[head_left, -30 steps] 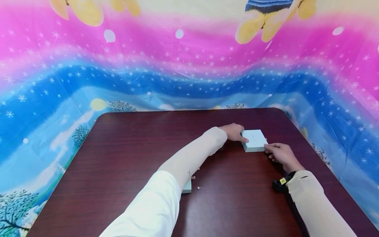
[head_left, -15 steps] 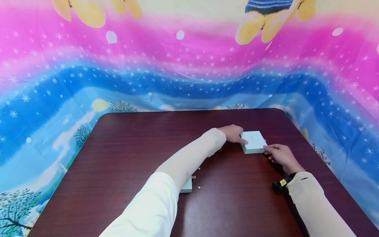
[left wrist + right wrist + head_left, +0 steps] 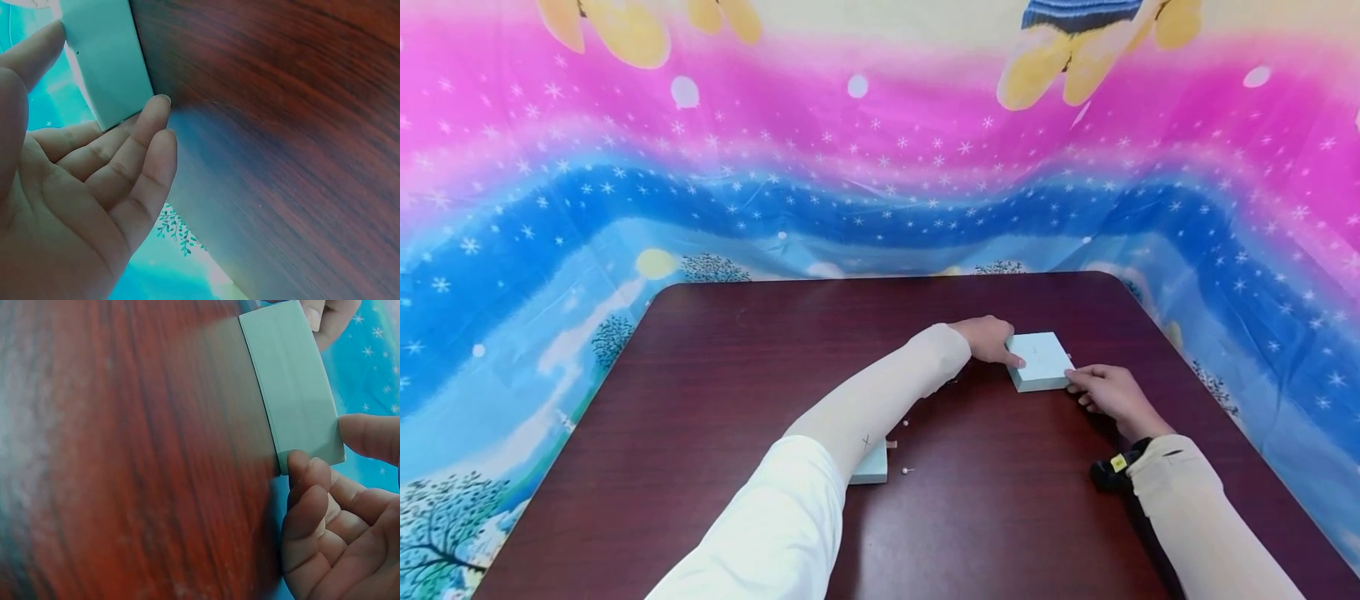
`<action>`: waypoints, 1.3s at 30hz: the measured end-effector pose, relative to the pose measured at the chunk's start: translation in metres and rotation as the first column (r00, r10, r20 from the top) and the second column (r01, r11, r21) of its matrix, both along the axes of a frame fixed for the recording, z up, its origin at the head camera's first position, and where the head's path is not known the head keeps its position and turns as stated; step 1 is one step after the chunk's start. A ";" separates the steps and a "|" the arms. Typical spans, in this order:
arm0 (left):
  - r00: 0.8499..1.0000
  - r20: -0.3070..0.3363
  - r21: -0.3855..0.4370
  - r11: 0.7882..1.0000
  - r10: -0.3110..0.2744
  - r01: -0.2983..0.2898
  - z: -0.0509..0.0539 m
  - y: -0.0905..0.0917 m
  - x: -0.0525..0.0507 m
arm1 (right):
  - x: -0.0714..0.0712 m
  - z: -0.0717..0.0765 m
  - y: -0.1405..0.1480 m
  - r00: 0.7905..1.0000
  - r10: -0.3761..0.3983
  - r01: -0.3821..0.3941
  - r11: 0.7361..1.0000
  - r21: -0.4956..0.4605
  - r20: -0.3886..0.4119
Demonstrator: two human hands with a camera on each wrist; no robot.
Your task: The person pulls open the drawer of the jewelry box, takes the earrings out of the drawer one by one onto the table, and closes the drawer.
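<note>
A pale mint square box [image 3: 1039, 362] lies flat on the dark red-brown table, right of centre. My left hand [image 3: 988, 340] holds its left side, thumb at the near left corner; in the left wrist view the fingers of that hand [image 3: 94, 181] lie along the box's end [image 3: 109, 56]. At the near right corner my right hand [image 3: 1112, 393] pinches the box. The right wrist view shows its thumb on the upper edge and curled fingers of the hand [image 3: 340, 519] against the lower corner of the box [image 3: 294, 387].
Another pale mint box [image 3: 871, 469] with a small tab lies partly hidden under my left forearm. Just right of it are a small pin-like item [image 3: 906, 471] and a tiny light bead-like one [image 3: 906, 422]. A patterned cloth [image 3: 880, 192] hangs behind the table [image 3: 760, 333].
Held by both hands, the box has slid slightly left and toward me. The left sleeve has shifted a little left, showing more of the second box.
</note>
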State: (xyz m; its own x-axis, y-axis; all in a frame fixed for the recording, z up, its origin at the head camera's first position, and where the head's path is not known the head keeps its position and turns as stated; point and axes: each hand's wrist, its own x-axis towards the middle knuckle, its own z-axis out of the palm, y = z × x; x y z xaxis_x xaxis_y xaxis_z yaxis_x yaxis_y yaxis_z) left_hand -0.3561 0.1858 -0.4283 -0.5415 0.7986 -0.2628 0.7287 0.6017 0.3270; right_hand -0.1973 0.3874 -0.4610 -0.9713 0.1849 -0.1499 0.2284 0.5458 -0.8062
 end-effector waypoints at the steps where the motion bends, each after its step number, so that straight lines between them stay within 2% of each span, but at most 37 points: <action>1: 1.000 -0.003 -0.003 1.000 -0.002 0.002 0.001 0.000 0.001 | 0.000 0.000 0.000 1.000 0.001 -0.001 1.000 0.002 0.002; 12: 0.999 -0.027 -0.030 0.999 -0.022 0.022 0.001 -0.003 0.004 | 0.002 0.002 -0.006 1.000 0.014 -0.014 1.000 0.015 0.026; 24: 0.999 -0.042 -0.054 0.999 -0.011 0.008 0.004 -0.008 0.010 | 0.005 0.004 -0.013 0.999 0.019 -0.019 1.000 0.010 0.048; 39: 0.999 -0.033 -0.050 0.999 -0.023 0.022 0.002 -0.018 0.014 | 0.010 0.005 -0.020 0.997 0.045 -0.046 0.999 0.007 0.059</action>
State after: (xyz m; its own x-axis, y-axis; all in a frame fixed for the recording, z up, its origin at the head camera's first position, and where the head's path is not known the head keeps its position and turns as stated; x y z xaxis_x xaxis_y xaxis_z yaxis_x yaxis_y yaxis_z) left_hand -0.3423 0.1677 -0.4260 -0.5327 0.7971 -0.2844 0.7523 0.5999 0.2722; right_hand -0.1875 0.3677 -0.4565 -0.9683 0.1422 -0.2053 0.2497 0.5637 -0.7874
